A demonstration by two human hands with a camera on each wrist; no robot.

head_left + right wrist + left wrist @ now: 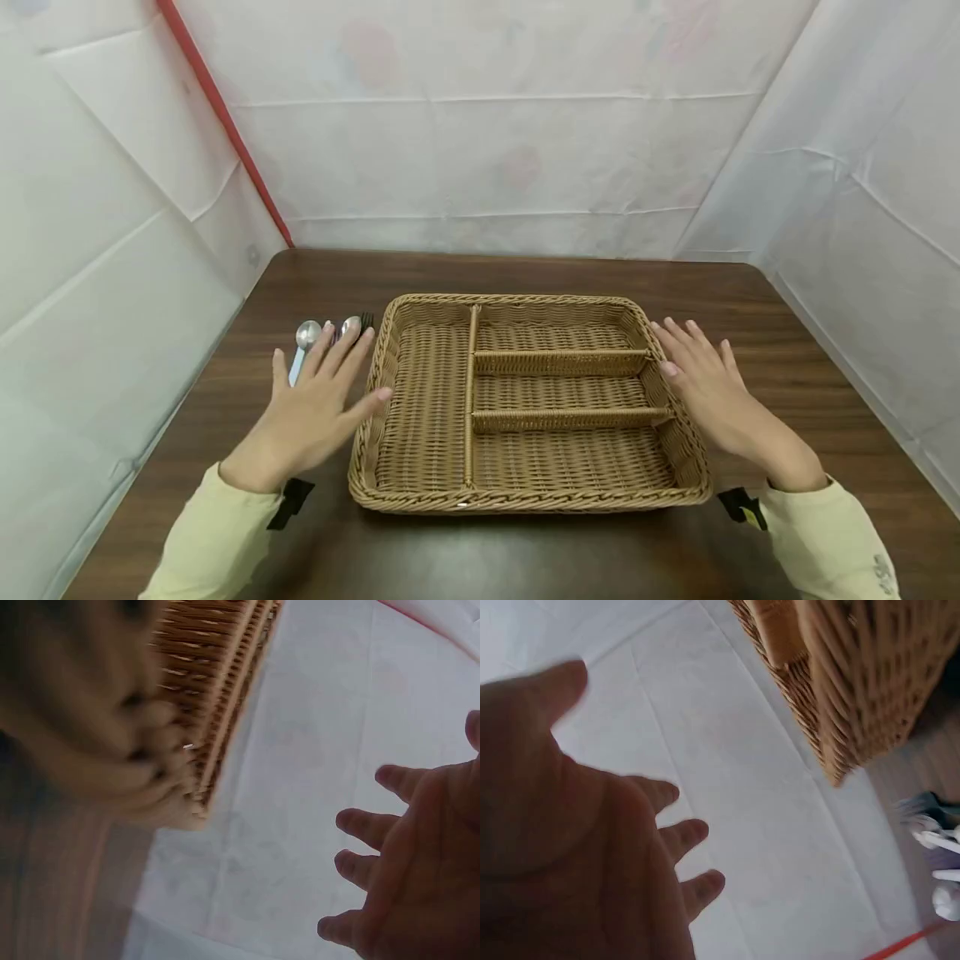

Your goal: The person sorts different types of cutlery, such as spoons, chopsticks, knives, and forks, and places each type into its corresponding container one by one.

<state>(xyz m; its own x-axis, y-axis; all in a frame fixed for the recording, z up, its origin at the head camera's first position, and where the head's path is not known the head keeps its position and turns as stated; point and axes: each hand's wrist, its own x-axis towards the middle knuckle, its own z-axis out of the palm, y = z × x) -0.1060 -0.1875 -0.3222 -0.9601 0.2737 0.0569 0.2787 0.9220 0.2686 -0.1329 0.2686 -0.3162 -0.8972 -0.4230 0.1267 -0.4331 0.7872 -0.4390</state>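
Note:
A brown woven basket (471, 392) with a long left compartment and three smaller ones at the right lies on the table. My left hand (311, 417) hovers at the basket's left side, fingers spread, holding nothing. At the right side, my right hand (705, 387) has its fingers spread too, and whether it touches the rim I cannot tell. Partly behind the left fingers lie a spoon with a light blue handle (297, 365), another spoon (351, 325) and a dark fork (367, 320). In both wrist views the palms appear with nothing in them.
The dark wooden table (525, 554) is enclosed by white sheeting (487, 150) at the back and both sides. A red strip (225, 117) runs down the back left corner to the table.

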